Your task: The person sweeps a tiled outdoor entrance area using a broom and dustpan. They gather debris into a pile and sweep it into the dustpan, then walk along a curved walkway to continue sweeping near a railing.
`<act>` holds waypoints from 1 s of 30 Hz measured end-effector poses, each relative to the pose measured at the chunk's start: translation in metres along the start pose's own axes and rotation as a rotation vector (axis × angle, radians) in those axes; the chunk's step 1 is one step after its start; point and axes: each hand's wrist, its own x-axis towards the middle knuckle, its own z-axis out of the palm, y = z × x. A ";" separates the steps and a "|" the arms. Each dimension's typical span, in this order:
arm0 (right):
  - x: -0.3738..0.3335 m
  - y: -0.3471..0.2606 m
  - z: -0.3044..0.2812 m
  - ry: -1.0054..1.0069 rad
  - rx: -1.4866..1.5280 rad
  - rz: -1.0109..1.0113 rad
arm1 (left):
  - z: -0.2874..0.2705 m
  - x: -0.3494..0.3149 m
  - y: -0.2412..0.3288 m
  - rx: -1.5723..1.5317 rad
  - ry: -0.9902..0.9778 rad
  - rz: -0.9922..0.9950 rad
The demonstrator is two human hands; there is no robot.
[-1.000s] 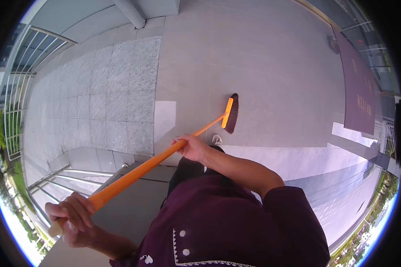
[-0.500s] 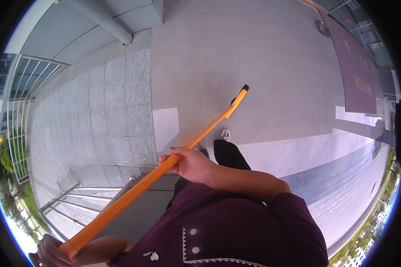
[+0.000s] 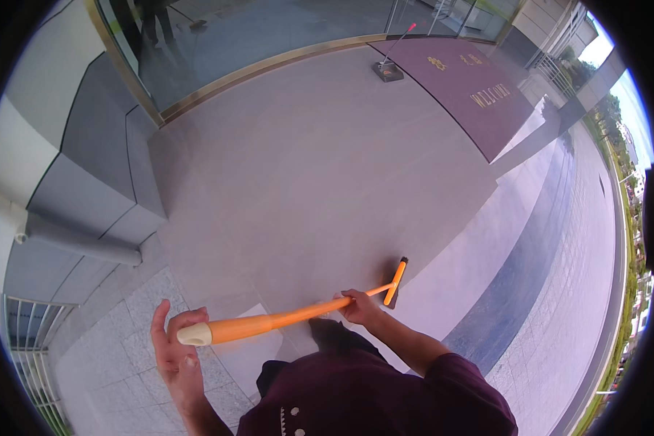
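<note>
A push broom [image 3: 291,317] with a long orange handle and a cream end cap slants across in front of me. Its narrow orange head [image 3: 395,283] stands on the grey floor to the right, with dark bristles partly showing. Low on the handle, my right hand [image 3: 359,308] is closed around it. My left hand [image 3: 178,352] is by the cream end cap with its fingers spread and raised; whether the palm touches the cap I cannot tell.
A purple mat [image 3: 461,87] lies before glass doors [image 3: 269,36] at the far side. Beside it stands a dark-based dustpan [image 3: 388,71] with an upright handle. Grey wall panels [image 3: 87,174], a pipe [image 3: 83,243] and metal railings [image 3: 33,370] line the left.
My view has swung toward the glass doors. The left hand has loosened from the handle's end, its fingers now spread. My right hand still grips the broom, whose handle lies flatter across the view.
</note>
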 end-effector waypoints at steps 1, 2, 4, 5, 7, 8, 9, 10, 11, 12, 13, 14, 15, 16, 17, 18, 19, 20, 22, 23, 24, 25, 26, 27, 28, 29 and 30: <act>0.006 -0.031 0.001 0.010 0.028 -0.052 | 0.012 0.019 -0.008 -0.016 -0.019 -0.036; 0.007 -0.058 0.008 -0.013 0.051 -0.086 | 0.021 0.033 -0.015 -0.022 -0.026 -0.077; 0.007 -0.111 0.029 -0.057 0.091 -0.148 | 0.032 0.059 -0.025 0.134 -0.063 -0.127; 0.007 -0.133 0.033 -0.061 0.120 -0.134 | 0.038 0.071 -0.032 0.209 -0.084 -0.147; 0.013 -0.171 0.042 -0.075 0.177 -0.106 | 0.048 0.096 -0.042 0.259 -0.104 -0.165; 0.008 -0.183 0.056 -0.082 0.208 -0.087 | 0.048 0.108 -0.045 0.305 -0.105 -0.216; 0.008 -0.195 0.060 -0.060 0.252 -0.094 | 0.049 0.122 -0.049 0.353 -0.114 -0.264; 0.010 -0.207 0.059 -0.036 0.297 -0.107 | 0.049 0.138 -0.060 0.418 -0.134 -0.211; 0.012 -0.219 0.058 -0.010 0.345 -0.122 | 0.049 0.156 -0.074 0.479 -0.155 -0.158; 0.020 -0.229 0.056 0.007 0.366 -0.149 | 0.051 0.176 -0.084 0.544 -0.170 -0.107; 0.030 -0.241 0.054 0.025 0.388 -0.176 | 0.055 0.200 -0.095 0.515 -0.193 -0.155; 0.039 -0.248 0.048 0.058 0.415 -0.194 | 0.060 0.224 -0.108 0.495 -0.219 -0.220; 0.047 -0.253 0.055 0.070 0.449 -0.208 | 0.063 0.251 -0.114 0.483 -0.242 -0.268; 0.053 -0.258 0.061 0.083 0.484 -0.223 | 0.066 0.277 -0.130 0.471 -0.254 -0.289; 0.050 -0.271 0.067 0.108 0.493 -0.252 | 0.082 0.304 -0.142 0.433 -0.289 -0.263; 0.060 -0.281 0.064 0.138 0.498 -0.254 | 0.102 0.335 -0.152 0.393 -0.325 -0.238; 0.058 -0.291 0.075 0.170 0.532 -0.253 | 0.123 0.363 -0.158 0.361 -0.351 -0.210; 0.059 -0.299 0.079 0.199 0.560 -0.259 | 0.152 0.393 -0.165 0.281 -0.386 -0.193; 0.059 -0.315 0.081 0.264 0.630 -0.288 | 0.223 0.436 -0.165 0.304 -0.553 -0.118; 0.059 -0.323 0.084 0.293 0.669 -0.307 | 0.257 0.454 -0.168 0.310 -0.659 -0.107; 0.060 -0.331 0.089 0.323 0.699 -0.319 | 0.286 0.469 -0.175 0.318 -0.756 -0.098; 0.060 -0.339 0.096 0.332 0.758 -0.323 | 0.315 0.482 -0.185 0.299 -0.865 -0.088; 0.059 -0.347 0.103 0.343 0.820 -0.325 | 0.344 0.493 -0.198 0.280 -0.975 -0.081; 0.058 -0.355 0.104 0.361 0.883 -0.331 | 0.372 0.503 -0.208 0.294 -1.079 -0.086; 0.072 -0.362 0.089 0.355 0.884 -0.320 | 0.399 0.512 -0.217 0.309 -1.180 -0.092; 0.075 -0.375 0.091 0.384 0.890 -0.315 | 0.424 0.518 -0.230 0.327 -1.276 -0.102; 0.077 -0.386 0.097 0.410 0.893 -0.302 | 0.442 0.525 -0.242 0.408 -1.321 -0.048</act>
